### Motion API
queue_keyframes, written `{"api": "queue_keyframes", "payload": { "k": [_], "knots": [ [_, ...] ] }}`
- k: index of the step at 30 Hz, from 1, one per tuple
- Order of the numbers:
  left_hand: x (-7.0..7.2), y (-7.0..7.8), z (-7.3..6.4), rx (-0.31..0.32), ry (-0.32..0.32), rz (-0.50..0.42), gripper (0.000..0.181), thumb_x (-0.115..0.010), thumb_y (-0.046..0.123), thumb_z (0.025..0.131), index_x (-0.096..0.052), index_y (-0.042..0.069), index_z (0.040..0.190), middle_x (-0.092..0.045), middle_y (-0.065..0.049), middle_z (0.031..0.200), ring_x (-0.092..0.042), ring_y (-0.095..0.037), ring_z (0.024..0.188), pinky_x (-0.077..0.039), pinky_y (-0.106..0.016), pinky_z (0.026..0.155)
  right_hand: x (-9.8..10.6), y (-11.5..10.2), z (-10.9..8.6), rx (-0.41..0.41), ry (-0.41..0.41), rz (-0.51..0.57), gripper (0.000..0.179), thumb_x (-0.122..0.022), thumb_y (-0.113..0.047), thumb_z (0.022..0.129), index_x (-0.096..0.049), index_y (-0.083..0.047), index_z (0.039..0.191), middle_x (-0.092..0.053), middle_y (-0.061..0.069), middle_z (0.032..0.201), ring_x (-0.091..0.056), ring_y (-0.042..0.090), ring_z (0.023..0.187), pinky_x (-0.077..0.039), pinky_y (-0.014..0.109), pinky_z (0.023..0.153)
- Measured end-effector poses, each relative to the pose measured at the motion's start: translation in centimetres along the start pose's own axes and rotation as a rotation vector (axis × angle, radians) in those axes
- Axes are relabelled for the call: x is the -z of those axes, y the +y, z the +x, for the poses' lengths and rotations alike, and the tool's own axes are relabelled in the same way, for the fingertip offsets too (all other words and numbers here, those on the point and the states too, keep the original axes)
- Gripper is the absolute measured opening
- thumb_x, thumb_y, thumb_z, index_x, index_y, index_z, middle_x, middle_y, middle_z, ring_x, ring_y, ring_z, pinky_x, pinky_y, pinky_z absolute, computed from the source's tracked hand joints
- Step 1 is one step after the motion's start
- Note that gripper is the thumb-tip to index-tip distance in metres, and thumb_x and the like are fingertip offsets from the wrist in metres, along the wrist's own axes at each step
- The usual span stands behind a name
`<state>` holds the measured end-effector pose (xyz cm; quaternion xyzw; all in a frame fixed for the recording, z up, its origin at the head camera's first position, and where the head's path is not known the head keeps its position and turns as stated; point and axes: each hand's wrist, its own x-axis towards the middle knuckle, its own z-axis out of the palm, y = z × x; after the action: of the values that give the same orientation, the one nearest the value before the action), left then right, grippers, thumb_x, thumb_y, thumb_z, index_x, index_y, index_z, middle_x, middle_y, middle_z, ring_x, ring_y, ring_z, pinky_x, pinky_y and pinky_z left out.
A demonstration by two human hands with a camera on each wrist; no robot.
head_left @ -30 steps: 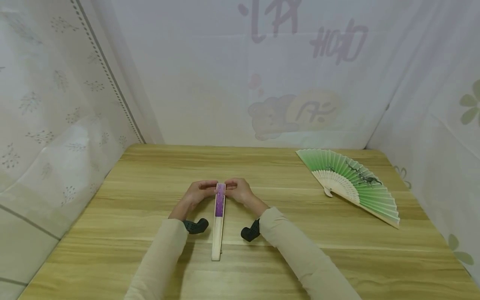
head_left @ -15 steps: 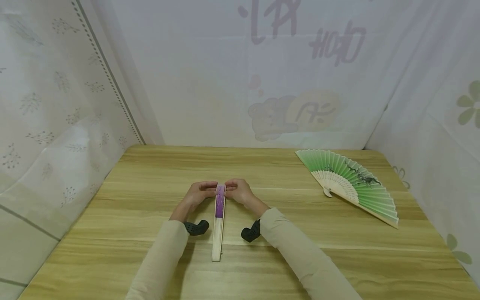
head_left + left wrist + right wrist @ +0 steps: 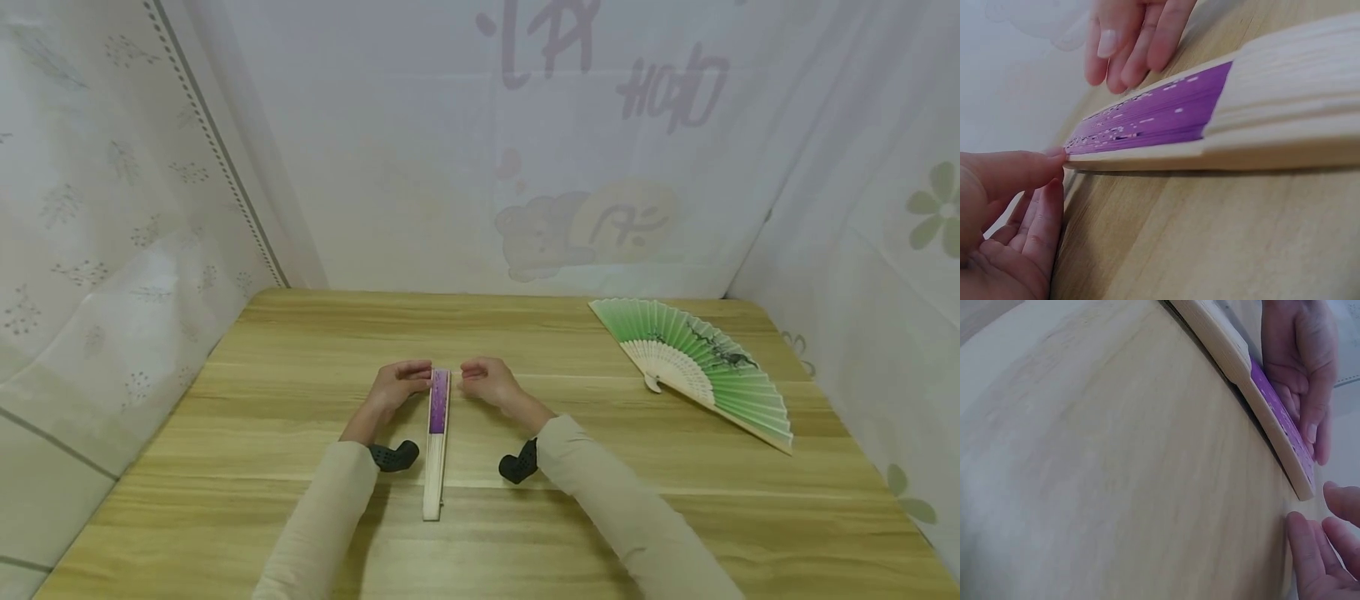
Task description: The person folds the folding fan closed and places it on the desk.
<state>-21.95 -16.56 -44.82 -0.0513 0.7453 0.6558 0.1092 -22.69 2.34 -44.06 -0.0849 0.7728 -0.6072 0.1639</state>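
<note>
A folded hand fan with pale wooden ribs lies lengthwise on the table, its purple cloth end pointing away from me. My left hand is at the far end of the fan, and in the left wrist view its thumb tip touches the fan's edge. The fingers of that hand are fairly straight. On the other side, my right hand stands a small gap from the fan and holds nothing. Its fingers are loosely bent in the right wrist view.
A spread green fan with a dark branch pattern lies at the back right of the wooden table. White printed cloth hangs behind and along both sides. Black wrist devices sit under both wrists.
My right hand has moved away from the fan to the right, leaving a gap. The left hand has stayed at the fan's end, and the folded fan has barely shifted.
</note>
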Motion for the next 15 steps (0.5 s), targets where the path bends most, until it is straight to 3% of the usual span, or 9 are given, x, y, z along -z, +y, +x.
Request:
{"api": "queue_keyframes", "payload": {
  "k": [5, 15],
  "knots": [
    [0.0, 0.0, 0.0, 0.001, 0.014, -0.023, 0.041, -0.059, -0.002, 0.082, -0.049, -0.007, 0.121, -0.052, -0.022, 0.118, -0.052, -0.025, 0.106, -0.044, -0.024, 0.086, 1.1, -0.8, -1.3, -0.002, -0.039, -0.024, 0.037, -0.06, -0.003, 0.082, -0.05, 0.01, 0.116, -0.054, 0.022, 0.109, -0.054, 0.029, 0.098, -0.05, 0.028, 0.076],
    [0.1, 0.2, -0.3, 0.008, 0.07, -0.031, 0.039, -0.059, 0.007, 0.084, -0.05, -0.002, 0.121, -0.051, -0.019, 0.119, -0.052, -0.02, 0.102, -0.045, -0.025, 0.084, 3.2, -3.2, -5.1, 0.089, -0.106, 0.001, 0.037, -0.055, 0.0, 0.085, -0.045, 0.015, 0.118, -0.047, 0.032, 0.114, -0.052, 0.039, 0.1, -0.048, 0.035, 0.08]
  ]
}}
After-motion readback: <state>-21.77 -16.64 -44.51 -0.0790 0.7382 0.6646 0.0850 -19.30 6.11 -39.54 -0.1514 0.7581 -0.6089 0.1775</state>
